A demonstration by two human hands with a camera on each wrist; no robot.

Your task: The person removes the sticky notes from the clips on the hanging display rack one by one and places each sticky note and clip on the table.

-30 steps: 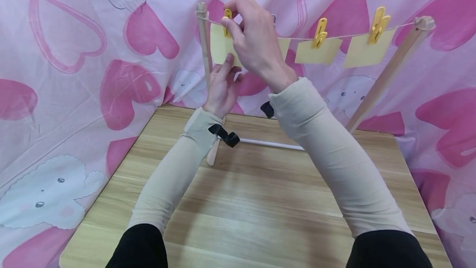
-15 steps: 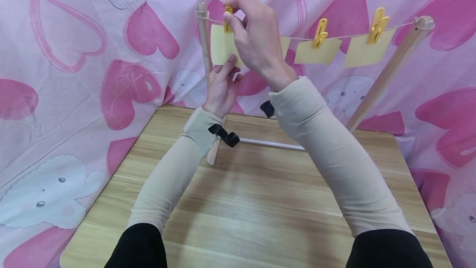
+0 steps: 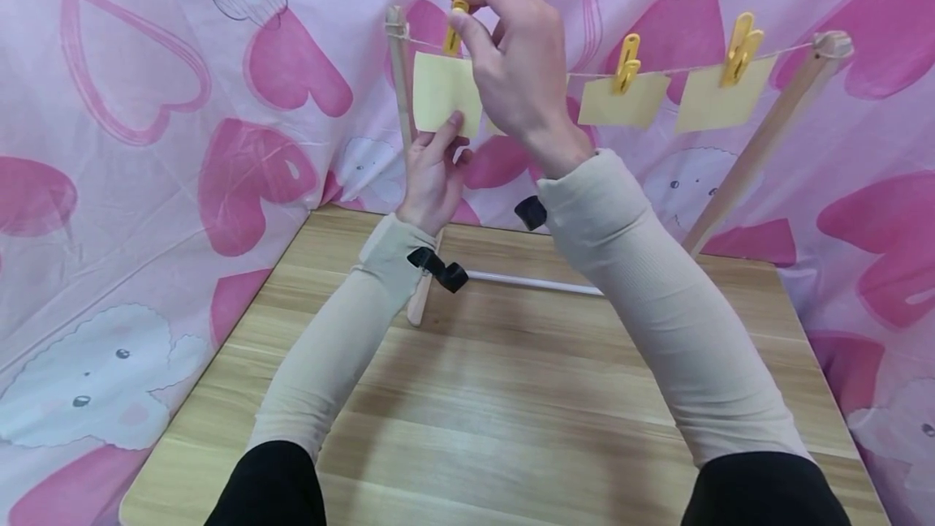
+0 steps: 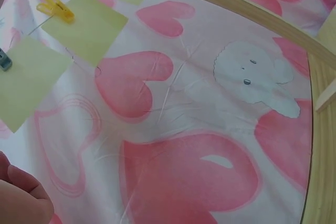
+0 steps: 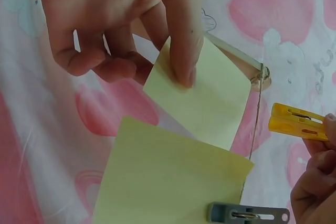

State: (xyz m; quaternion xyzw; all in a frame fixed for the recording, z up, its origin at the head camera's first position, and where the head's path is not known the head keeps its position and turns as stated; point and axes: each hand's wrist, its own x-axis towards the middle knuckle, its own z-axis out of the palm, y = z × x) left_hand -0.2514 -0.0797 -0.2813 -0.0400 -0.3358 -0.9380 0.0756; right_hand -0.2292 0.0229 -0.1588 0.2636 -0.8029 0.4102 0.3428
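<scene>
Loose note (image 3: 441, 88): just below the string (image 5: 255, 121), top edge pretty close to it
Left hand (image 3: 434, 173): pinching that note near its bottom edge, thumb on the front, so most of the paper sticks up past the grip
Yellow clip (image 5: 296, 121): just above the string, small gap between them, pinch end pointing at it
Right hand (image 3: 522, 63): thumb and fingertips pinching the clip's tail, gripping end sticking out free
Grey clip (image 5: 249, 213): on the string, clamping the next note (image 5: 168, 177)

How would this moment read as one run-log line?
left hand: pinches yellow paper | right hand: pinches yellow clothespin | clothespin: clear of paper and string | neighboring paper: gray clip attached
</scene>
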